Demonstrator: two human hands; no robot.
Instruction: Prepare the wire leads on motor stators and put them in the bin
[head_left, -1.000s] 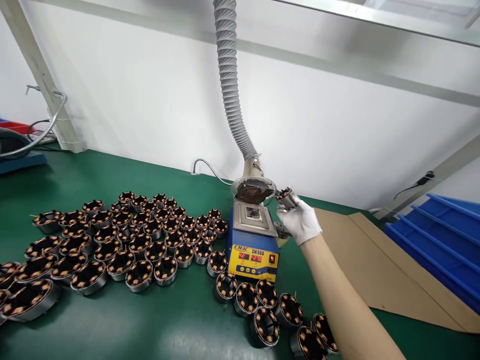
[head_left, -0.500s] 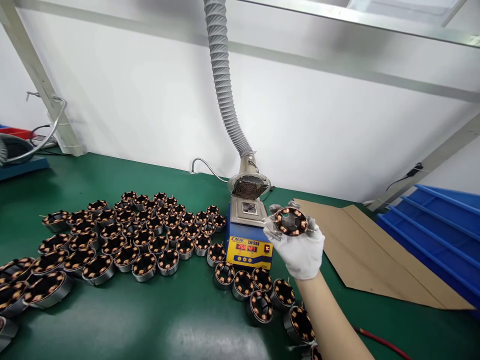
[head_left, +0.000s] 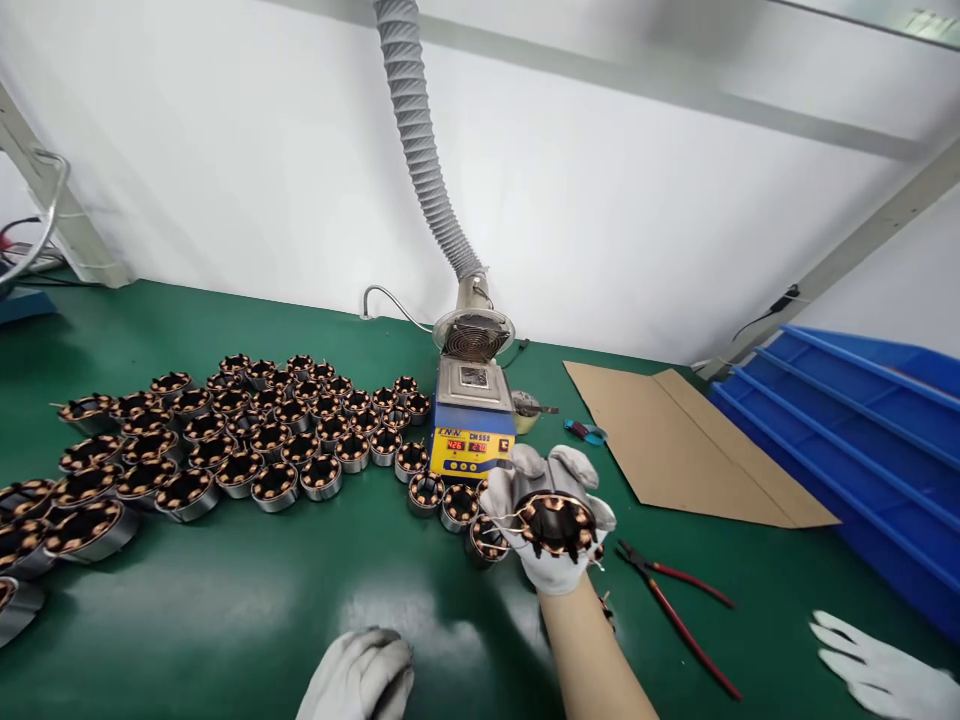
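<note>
My right hand (head_left: 551, 568), in a white glove, holds a round motor stator (head_left: 556, 522) with copper windings, its open face turned towards me and thin wire ends sticking out. It is raised above the green table (head_left: 225, 610), just in front of a blue and yellow solder pot (head_left: 472, 440). My left hand (head_left: 360, 678), also gloved, rests low on the table at the bottom edge with fingers bent. Nothing shows in it, and its palm is hidden.
Several stators (head_left: 247, 440) lie in rows left of the pot, and a few lie in front of it. A grey fume hose (head_left: 420, 150) hangs over the pot. Red-handled pliers (head_left: 675, 605), cardboard (head_left: 690, 450), blue bins (head_left: 862, 420) and a white glove (head_left: 877, 670) are on the right.
My right hand drew the stator back from the solder pot towards me and turned its face up. My view dropped, and my left hand and the pliers came into sight.
</note>
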